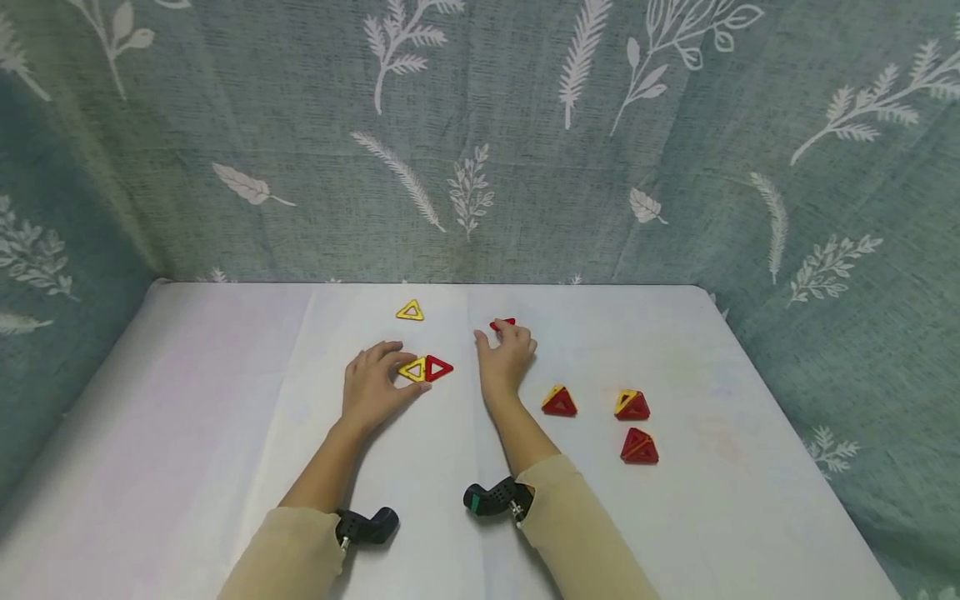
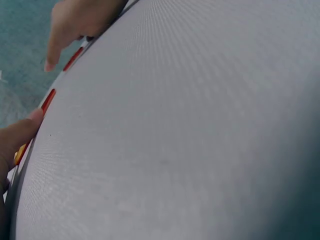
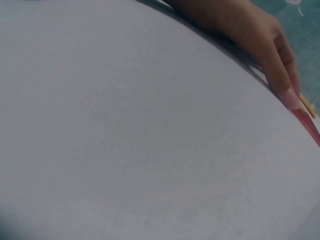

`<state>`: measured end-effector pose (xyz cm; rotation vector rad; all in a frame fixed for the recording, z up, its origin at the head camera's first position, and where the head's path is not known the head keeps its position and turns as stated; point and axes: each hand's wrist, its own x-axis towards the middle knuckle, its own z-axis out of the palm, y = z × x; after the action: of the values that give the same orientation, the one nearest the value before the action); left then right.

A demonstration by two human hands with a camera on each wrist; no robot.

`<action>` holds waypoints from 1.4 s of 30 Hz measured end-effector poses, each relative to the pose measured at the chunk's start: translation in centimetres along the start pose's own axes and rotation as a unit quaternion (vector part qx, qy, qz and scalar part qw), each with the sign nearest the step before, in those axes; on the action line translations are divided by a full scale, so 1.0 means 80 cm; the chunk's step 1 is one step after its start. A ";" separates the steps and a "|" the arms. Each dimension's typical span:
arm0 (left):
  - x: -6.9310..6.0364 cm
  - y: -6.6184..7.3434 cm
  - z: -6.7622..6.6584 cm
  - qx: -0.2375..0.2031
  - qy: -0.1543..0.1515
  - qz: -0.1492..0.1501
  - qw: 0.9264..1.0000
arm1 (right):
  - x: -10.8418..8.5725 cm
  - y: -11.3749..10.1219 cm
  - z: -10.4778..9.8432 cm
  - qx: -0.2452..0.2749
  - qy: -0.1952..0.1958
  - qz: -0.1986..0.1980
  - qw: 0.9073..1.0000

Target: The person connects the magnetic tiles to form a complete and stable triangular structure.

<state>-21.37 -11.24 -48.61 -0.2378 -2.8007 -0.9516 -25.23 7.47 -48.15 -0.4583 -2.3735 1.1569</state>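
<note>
In the head view my left hand [image 1: 375, 392] has thumb and index finger on either side of a yellow triangular magnetic tile [image 1: 403, 372]. A red triangular tile [image 1: 448, 368] lies edge to edge with it. Farther back on the right, fingers of my right hand [image 1: 506, 358] touch a second red tile [image 1: 510, 321], partly hidden by them; the thumb stands apart. The left wrist view shows the right hand [image 2: 80, 22] beside that red tile [image 2: 73, 59]. In the right wrist view, the left hand [image 3: 262, 42] has its thumb at a red tile [image 3: 306, 121].
A loose yellow triangle [image 1: 410, 311] lies near the table's back edge. To the right stand small red-and-yellow pyramids, one [image 1: 559, 402] near the right forearm, another [image 1: 632, 406] farther right and a mostly red one [image 1: 640, 447] in front. Behind the white table [image 1: 187, 400] hangs a leaf-patterned green cloth [image 1: 315, 108].
</note>
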 end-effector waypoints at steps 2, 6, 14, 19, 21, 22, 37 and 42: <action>0.000 0.000 -0.001 -0.004 0.001 -0.003 1.000 | 0.005 -0.001 0.003 -0.054 0.002 0.016 0.998; -0.001 0.000 -0.001 -0.008 -0.004 -0.004 1.000 | 0.016 -0.004 0.005 -0.156 0.013 0.054 0.986; -0.005 -0.004 -0.010 -0.011 -0.009 0.010 1.000 | 0.021 -0.010 0.006 -0.179 -0.002 0.099 0.979; -0.005 -0.006 -0.012 -0.018 -0.012 0.014 1.000 | 0.024 -0.011 0.007 -0.189 -0.004 0.097 0.977; -0.005 -0.007 -0.011 -0.017 -0.018 0.015 1.000 | 0.025 -0.010 0.007 -0.197 -0.001 0.098 0.975; -0.005 -0.006 -0.011 -0.016 -0.019 0.015 1.000 | 0.025 -0.009 0.007 -0.199 0.000 0.098 0.975; -0.006 -0.009 -0.011 -0.014 -0.026 0.016 0.999 | 0.015 0.001 -0.006 -0.137 -0.108 0.001 0.985; -0.006 -0.009 -0.010 -0.014 -0.028 0.026 0.999 | 0.011 0.006 -0.009 -0.133 -0.158 -0.064 0.976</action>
<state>-20.94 -12.31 -48.50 -0.3453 -2.8181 -0.9893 -25.50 8.66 -47.94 -0.2117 -2.8051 0.9139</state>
